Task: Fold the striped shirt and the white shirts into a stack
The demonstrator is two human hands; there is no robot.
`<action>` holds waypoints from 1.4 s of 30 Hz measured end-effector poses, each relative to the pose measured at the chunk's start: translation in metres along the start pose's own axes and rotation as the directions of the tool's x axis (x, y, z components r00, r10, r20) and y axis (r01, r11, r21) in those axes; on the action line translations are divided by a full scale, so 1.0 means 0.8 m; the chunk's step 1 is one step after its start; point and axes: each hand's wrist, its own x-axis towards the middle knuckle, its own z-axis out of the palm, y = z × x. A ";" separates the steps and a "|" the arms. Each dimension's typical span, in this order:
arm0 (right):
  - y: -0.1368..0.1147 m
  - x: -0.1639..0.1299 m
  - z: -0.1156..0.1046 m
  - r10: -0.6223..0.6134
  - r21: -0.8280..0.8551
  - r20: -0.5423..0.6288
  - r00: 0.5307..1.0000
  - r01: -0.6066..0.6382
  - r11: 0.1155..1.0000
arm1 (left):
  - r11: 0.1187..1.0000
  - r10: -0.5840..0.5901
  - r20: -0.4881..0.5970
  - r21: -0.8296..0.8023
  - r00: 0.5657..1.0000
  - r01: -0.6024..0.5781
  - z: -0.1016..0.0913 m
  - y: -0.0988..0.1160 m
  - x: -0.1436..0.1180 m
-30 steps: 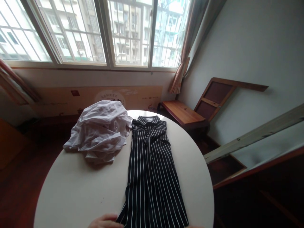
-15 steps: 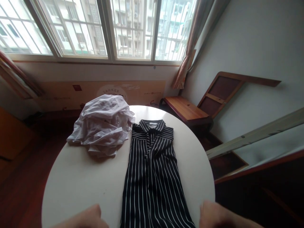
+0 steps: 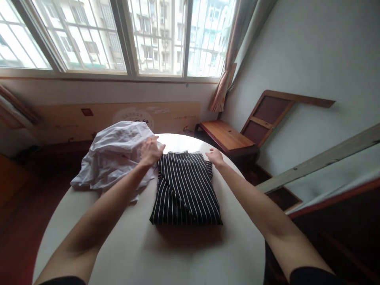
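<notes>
A black shirt [image 3: 187, 188] with white stripes lies folded over on the round white table [image 3: 130, 245], its lower half covering the collar end. My left hand [image 3: 152, 149] is at the shirt's far left corner, fingers spread, against the edge of the rumpled white garment pile [image 3: 115, 154]. Over at the far right corner is my right hand [image 3: 215, 156], its fingers stretched toward the cloth and slightly bent. Neither hand visibly grips fabric. Most of the collar is hidden under the folded layer.
Beyond the table's far right edge stands a low wooden bench [image 3: 227, 134] beside a tilted wooden panel [image 3: 267, 116]. A printed board [image 3: 166, 113] leans under the barred windows. A pale rail [image 3: 320, 158] slants along the right wall.
Both hands have moved from the near edge to the far end of the shirt. The shirt's lower half has been folded up over its top. The view has shifted slightly.
</notes>
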 end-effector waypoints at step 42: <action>0.045 -0.222 0.006 -0.491 -0.090 0.756 0.433 0.812 0.577 | 0.576 0.779 0.409 -0.163 0.476 -0.801 -0.014 -0.073 -0.240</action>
